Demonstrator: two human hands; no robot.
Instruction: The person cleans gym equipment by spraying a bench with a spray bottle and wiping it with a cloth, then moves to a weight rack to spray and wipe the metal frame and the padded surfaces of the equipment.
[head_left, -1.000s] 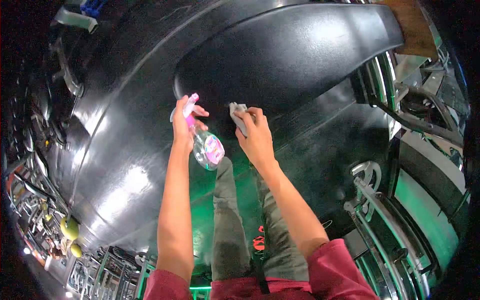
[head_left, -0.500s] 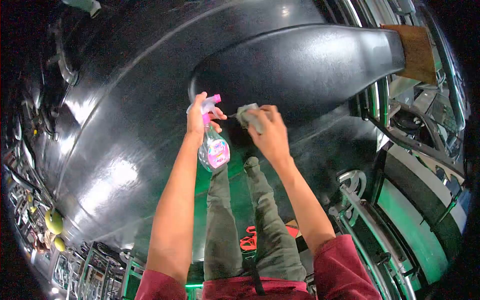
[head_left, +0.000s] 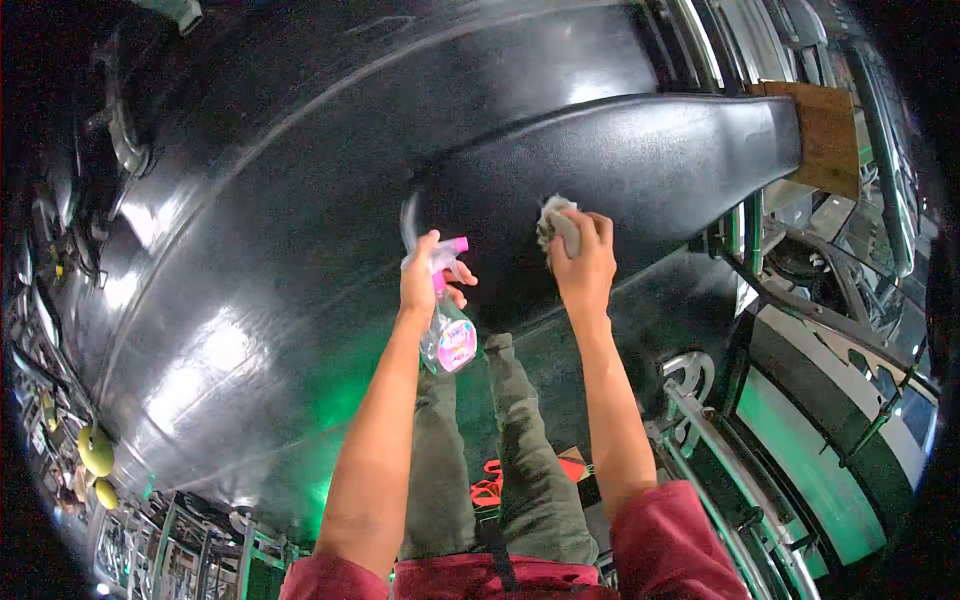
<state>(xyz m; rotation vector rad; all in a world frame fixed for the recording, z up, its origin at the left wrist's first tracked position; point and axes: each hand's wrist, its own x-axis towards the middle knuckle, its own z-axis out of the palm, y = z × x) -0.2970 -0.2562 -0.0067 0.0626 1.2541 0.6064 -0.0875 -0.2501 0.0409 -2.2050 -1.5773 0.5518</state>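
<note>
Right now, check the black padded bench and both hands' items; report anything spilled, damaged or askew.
Nothing stands out. The black padded bench shows no visible tear or puddle; its shine looks like reflected light. The clear, pink-nozzled spray bottle looks intact in the left hand; the right hand holds a crumpled grey cloth.

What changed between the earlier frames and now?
The right hand and its cloth moved rightward in the picture, widening the gap from the left hand. The view shifted, so the black pad appears lower. Nothing was taken up or let go: the spray bottle stays in the left hand, the cloth in the right.
</note>
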